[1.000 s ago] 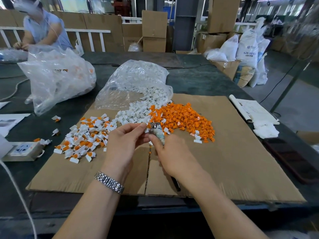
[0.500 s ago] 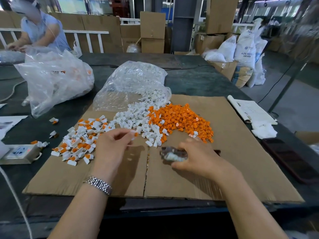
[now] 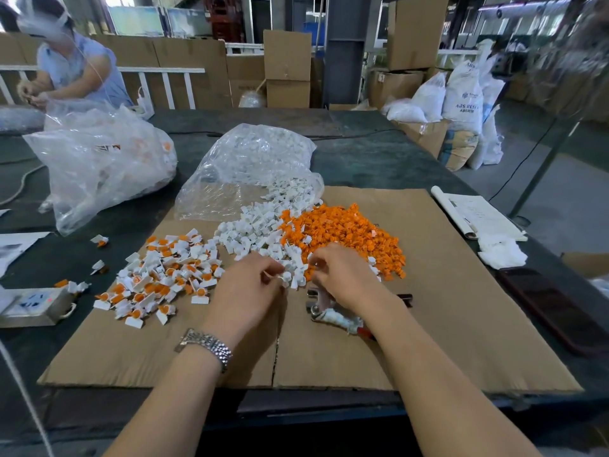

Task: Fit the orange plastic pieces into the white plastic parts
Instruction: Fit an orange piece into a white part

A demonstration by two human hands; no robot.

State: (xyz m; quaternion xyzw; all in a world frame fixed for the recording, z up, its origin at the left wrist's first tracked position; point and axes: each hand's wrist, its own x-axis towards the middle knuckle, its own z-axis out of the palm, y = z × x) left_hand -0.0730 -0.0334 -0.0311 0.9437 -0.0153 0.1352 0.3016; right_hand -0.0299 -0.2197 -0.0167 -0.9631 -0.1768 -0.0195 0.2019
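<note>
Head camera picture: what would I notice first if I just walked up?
The bright orange pile in the middle of the cardboard, touching a white pile spilling from a clear bag. Left of them lies a heap of finished pieces, white with orange. Both hands, left and right, pick at the piles' near edge.

Left wrist: a silver metal wristwatch [image 3: 207, 345] with a link band.
Arms: both forearms are bare, no sleeves are visible.
Hands: no gloves, no rings visible.

Assembled pieces [image 3: 158, 282] left on cardboard sheet [image 3: 461, 324], white parts [image 3: 257, 230] centre, orange pieces [image 3: 346, 232] right, bag [image 3: 250, 166] behind
</note>
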